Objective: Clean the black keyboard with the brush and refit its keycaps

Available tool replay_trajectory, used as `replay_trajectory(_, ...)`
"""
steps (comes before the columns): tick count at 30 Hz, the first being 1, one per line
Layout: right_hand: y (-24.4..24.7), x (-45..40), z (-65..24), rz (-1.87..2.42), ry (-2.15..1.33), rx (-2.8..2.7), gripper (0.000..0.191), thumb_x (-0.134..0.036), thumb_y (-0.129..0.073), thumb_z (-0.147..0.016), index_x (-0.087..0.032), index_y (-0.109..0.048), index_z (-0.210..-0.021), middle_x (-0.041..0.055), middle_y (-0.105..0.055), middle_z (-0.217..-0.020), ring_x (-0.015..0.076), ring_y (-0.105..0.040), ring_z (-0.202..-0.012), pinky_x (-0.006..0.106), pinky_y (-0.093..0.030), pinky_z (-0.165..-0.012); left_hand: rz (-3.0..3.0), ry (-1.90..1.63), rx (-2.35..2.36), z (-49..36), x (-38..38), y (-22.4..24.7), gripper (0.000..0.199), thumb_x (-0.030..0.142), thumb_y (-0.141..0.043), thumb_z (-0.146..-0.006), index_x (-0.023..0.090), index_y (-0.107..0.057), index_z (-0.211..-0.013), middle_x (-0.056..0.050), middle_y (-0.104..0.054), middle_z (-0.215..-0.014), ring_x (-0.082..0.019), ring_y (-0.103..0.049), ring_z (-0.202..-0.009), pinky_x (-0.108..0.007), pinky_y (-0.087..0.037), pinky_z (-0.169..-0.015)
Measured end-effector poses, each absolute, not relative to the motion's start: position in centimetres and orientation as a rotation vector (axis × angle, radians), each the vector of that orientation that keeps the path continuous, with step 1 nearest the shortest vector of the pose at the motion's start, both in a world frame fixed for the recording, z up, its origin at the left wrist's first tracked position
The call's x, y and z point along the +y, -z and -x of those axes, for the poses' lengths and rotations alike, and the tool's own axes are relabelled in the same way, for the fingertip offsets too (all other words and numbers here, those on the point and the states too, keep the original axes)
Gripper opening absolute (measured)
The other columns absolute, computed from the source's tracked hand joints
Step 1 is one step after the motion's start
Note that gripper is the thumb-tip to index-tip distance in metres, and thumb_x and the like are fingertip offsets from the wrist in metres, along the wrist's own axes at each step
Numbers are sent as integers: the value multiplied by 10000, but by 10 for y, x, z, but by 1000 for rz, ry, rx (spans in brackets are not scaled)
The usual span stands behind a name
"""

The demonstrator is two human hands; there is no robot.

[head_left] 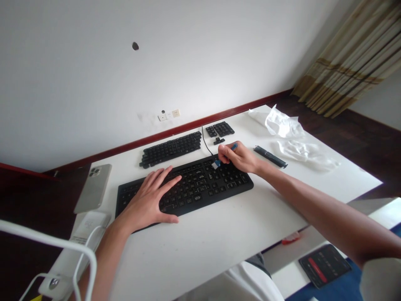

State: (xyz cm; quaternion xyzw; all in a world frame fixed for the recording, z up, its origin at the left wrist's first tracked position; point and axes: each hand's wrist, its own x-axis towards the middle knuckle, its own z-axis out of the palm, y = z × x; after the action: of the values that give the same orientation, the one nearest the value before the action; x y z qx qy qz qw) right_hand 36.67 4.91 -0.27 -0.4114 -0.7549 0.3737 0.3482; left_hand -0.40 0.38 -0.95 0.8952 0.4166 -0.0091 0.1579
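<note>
Currently the left hand [146, 197] lies flat on the black keyboard [219, 184], fingers apart and palm down on the keys, gripping nothing. The right hand [235, 156] is closed in a pinch on a small blue tool [216, 164] above the keyboard's far edge, near its right end. The tool's blue end [234, 146] sticks out past the fingers, and a white part shows below them. Whether the tool's tip touches the keys cannot be told from this view.

The keyboard's long axis runs slantwise across the table [313, 184], rising to the right. The keyboard lies ahead of the left hand and directly beneath the right hand, which is the nearer hand to the loose keys beyond the far edge.

Those keys form a long block [171, 149] and a smaller group [222, 129], with a few separate pieces [218, 141] just below it. A thin black cable [205, 143] passes between the block and the group. Farther right lie a black strip [270, 156] and crumpled clear plastic [283, 124]. A phone [93, 188] lies left of the keyboard.
</note>
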Motion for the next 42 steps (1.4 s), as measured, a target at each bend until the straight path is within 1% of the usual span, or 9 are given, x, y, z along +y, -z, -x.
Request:
replay_trajectory(2, -1, 51, -369, 1053, -908, -1889, 562, -614, -428, -1076, -197, -638, -763, 36, -634, -743, 170, -567, -700, 321, -454, -694, -2569, 13, 1181, 4, 4, 10, 1123, 817, -745, -768, 458, -218, -1691, -8, -57, -1805, -454, -148, -1617, -658, -224, -1290)
replay_trajectory(5, -4, 56, -373, 1093, -751, -1897, 316, -493, -603, -1022, -222, -757, -1079, 78, -762, -1056, 226, -677, -905, 350, -537, -785, -2576, -7, 1172, 4, 4, 11, 1127, 799, -768, -760, 454, -232, -1689, -8, -76, -1804, -456, -165, -1613, -652, -223, -1294)
replay_trajectory(7, -4, 58, -374, 1092, -667, -1959, 319, -377, -631, -997, -250, -747, -1266, 92, -760, -1227, 252, -700, -1004, 389, -570, -836, -2576, -13, 1174, 4, 4, 12, 1130, 792, -779, -755, 449, -242, -1688, -11, -85, -1803, -463, -174, -1609, -657, -229, -1290)
replay_trajectory(9, -2, 58, -373, 1053, -657, -1976, 357, -315, -583, -1010, -258, -738, -1326, 92, -764, -1253, 258, -706, -1043, 412, -584, -862, -2574, -12, 1176, 5, 4, 12, 1133, 794, -779, -752, 445, -246, -1688, -16, -85, -1803, -468, -173, -1608, -663, -228, -1289)
replay_trajectory(14, -1, 54, -370, 1044, -847, -1829, 341, -370, -549, -1052, -215, -784, -1245, 89, -788, -1182, 246, -719, -1048, 417, -592, -908, -2561, 10, 1187, 5, 4, 11, 1123, 819, -752, -758, 444, -247, -1688, -15, -71, -1804, -464, -159, -1613, -665, -228, -1289)
replay_trajectory(20, 6, 58, -369, 1012, -994, -1678, 248, -430, -776, -918, -201, -762, -1010, 81, -801, -1047, 238, -756, -970, 403, -618, -908, -2553, -11, 1188, 4, 3, 11, 1122, 810, -765, -754, 438, -263, -1686, -20, -93, -1802, -466, -164, -1610, -660, -215, -1294)
replay_trajectory(25, 16, 60, -367, 1022, -1173, -1538, 431, -470, -850, -845, -226, -606, -1102, 59, -814, -942, 233, -771, -875, 386, -624, -792, -2550, -16, 1187, 5, 3, 12, 1130, 808, -768, -751, 452, -244, -1687, -2, -73, -1804, -454, -151, -1616, -655, -199, -1301)
replay_trajectory(30, 9, 57, -365, 1020, -1260, -1610, 401, -498, -851, -830, -178, -645, -955, 107, -809, -936, 239, -768, -858, 401, -624, -808, -2550, -10, 1188, 5, 4, 13, 1131, 826, -755, -749, 459, -240, -1686, 15, -46, -1806, -443, -138, -1623, -641, -197, -1307)
replay_trajectory(42, 4, 54, -371, 1062, -1124, -1820, 369, -485, -830, -856, -223, -572, -834, 77, -811, -944, 276, -775, -905, 432, -624, -842, -2541, -7, 1197, 5, 3, 13, 1124, 824, -752, -755, 463, -236, -1686, 23, -43, -1806, -441, -125, -1626, -638, -179, -1314)
